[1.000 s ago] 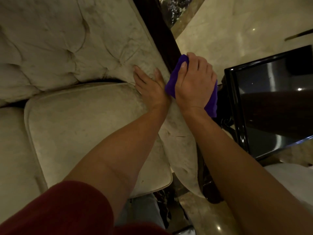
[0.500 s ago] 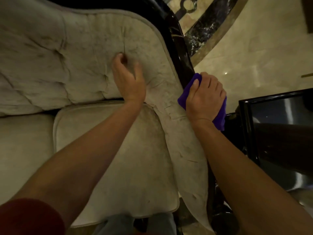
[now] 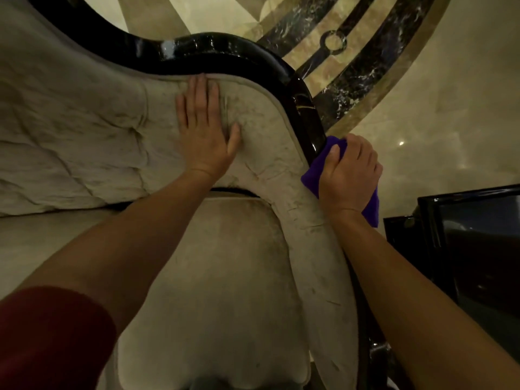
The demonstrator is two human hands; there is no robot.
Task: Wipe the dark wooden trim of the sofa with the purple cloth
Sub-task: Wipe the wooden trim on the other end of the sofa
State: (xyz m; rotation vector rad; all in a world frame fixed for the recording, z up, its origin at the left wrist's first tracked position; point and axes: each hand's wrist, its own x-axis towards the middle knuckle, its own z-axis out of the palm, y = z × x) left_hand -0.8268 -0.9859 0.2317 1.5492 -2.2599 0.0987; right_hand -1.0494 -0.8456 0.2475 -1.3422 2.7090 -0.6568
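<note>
the left hand [image 3: 204,130] lies flat, palm down, fingers straight and close together pointing away from the body, thumb spread out to the right. its forearm runs back bare toward the lower left, ending in a dark red sleeve [image 3: 47,339]. the right hand [image 3: 350,175] is curled into a grip, knuckles up, thumb pressed along the front. its bare forearm stretches back to the lower right.

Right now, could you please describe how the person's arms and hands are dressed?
Both hands are bare: no gloves, rings or watch show on the left hand or the right hand. The left arm has a dark red sleeve pushed up near the elbow, leaving the forearm uncovered. The right forearm is uncovered as far as the frame shows.
</note>
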